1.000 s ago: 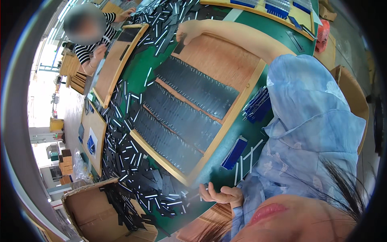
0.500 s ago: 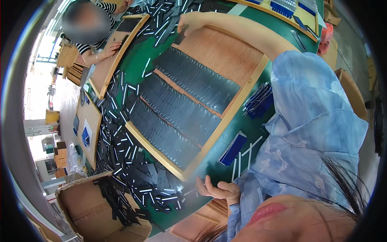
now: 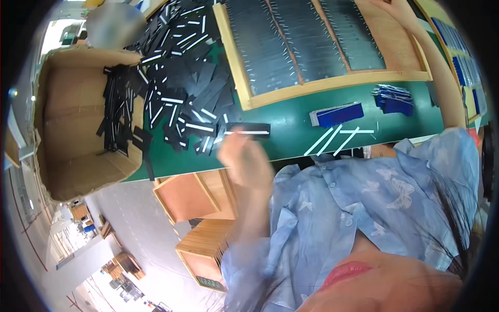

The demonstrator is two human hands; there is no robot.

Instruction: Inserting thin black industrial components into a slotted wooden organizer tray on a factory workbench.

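Observation:
My left hand [image 3: 243, 158], smeared by motion, is at the table's near edge. Its fingertips overlap a black strip with a white band [image 3: 253, 129]; whether they grip it cannot be made out. Far ahead on the right, my right hand [image 3: 393, 7] is over the wood-framed board [image 3: 397, 47], its fingers mostly cut off by the picture's edge. Rows of dark strips [image 3: 270, 49] cover most of that board, with bare wood on its right. Several loose black strips with white bands [image 3: 192, 96] lie heaped left of the board.
A cardboard box [image 3: 67, 112] holding black strips stands at the left. Blue bundles [image 3: 340, 114] and thin white strips [image 3: 327, 139] lie before the board. Below the table are wooden frames [image 3: 189, 195]. A tray of blue pieces [image 3: 462, 73] is at far right. Another person is at upper left.
The view has swung toward the left, so the board appears higher and turned. My left hand has moved from its palm-up pose forward to the black strip. My right arm still reaches far over the board.

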